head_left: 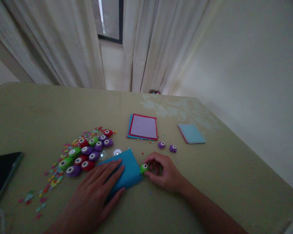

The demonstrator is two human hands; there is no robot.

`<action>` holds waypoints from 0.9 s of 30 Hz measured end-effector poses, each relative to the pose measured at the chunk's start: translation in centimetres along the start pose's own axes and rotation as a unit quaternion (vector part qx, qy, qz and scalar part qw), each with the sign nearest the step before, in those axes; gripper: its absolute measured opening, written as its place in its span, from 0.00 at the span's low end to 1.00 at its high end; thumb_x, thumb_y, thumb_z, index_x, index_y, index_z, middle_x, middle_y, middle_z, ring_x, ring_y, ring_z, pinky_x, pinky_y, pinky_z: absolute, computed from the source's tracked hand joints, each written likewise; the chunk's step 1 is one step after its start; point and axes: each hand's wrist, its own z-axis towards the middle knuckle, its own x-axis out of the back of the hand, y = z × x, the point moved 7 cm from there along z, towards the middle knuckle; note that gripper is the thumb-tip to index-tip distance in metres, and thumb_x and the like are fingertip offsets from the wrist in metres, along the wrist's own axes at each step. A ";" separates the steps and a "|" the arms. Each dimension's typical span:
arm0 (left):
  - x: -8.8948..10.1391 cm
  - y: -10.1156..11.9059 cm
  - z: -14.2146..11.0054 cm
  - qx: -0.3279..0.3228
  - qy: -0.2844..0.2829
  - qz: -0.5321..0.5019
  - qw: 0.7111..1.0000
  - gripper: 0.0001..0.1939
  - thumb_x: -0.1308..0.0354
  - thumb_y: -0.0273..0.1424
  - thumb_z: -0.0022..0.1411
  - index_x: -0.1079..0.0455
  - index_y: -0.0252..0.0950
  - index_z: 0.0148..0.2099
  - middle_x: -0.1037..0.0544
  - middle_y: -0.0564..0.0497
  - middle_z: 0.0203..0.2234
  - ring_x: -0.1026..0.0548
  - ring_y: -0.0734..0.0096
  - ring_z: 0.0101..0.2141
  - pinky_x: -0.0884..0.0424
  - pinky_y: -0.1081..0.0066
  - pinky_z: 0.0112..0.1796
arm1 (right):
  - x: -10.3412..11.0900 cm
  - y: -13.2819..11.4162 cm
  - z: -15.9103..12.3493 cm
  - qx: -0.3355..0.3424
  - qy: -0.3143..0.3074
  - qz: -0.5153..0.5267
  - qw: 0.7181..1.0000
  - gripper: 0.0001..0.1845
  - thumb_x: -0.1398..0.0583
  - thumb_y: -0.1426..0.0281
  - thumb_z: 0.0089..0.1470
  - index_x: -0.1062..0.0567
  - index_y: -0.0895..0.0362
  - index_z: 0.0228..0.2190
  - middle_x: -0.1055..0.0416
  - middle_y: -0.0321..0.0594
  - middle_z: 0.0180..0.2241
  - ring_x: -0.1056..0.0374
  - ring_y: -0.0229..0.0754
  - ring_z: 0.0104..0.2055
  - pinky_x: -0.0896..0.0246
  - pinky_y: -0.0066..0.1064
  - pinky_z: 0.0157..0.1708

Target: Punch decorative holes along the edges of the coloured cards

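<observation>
A sheet of blue paper (130,167) lies on the table, and my left hand (97,185) rests flat over its left part with fingers stretched out. At the sheet's right edge sits a small green craft punch (144,168) with a round white-and-black top. My right hand (163,170) pinches this punch between thumb and fingers. Whether the paper's edge is inside the punch's slot, I cannot tell. Two purple punches (161,145) stand just beyond my right hand. Left of the paper, several red, green and purple punches (87,150) are grouped together.
Colourful paper confetti (55,174) is strewn around the grouped punches. Two clear round discs (117,152) lie behind the blue sheet. Farther back are stacked paper squares (144,126) and a light-blue square with a patterned edge (191,133). A dark flat device (5,172) is at the left.
</observation>
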 end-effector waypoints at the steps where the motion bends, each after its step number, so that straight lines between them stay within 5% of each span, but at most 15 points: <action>1: 0.1 0.0 0.0 0.000 0.002 0.000 1.000 0.31 0.42 0.47 0.75 0.36 0.43 0.74 0.26 0.47 0.67 0.24 0.49 0.60 0.28 0.52 0.57 | 0.0 -0.1 0.0 0.006 -0.001 -0.004 1.000 0.13 0.29 0.70 0.55 0.21 0.56 0.43 0.25 0.38 0.35 0.31 0.38 0.30 0.36 0.26 0.28; 16: 0.1 -0.1 0.1 0.004 0.001 0.004 1.000 0.37 0.43 0.51 0.75 0.43 0.43 0.78 0.30 0.46 0.70 0.28 0.50 0.64 0.30 0.54 0.61 | 0.0 -0.4 0.0 0.025 -0.014 -0.039 0.999 0.12 0.28 0.68 0.57 0.18 0.55 0.43 0.22 0.38 0.36 0.31 0.38 0.32 0.38 0.27 0.30; 27: -0.5 -0.1 0.3 0.008 -0.027 -0.003 1.000 0.37 0.43 0.50 0.75 0.46 0.46 0.79 0.35 0.50 0.73 0.32 0.50 0.68 0.36 0.52 0.66 | -0.1 -1.2 0.2 0.035 -0.044 -0.028 0.998 0.11 0.31 0.65 0.64 0.16 0.52 0.47 0.16 0.43 0.46 0.22 0.44 0.44 0.32 0.30 0.35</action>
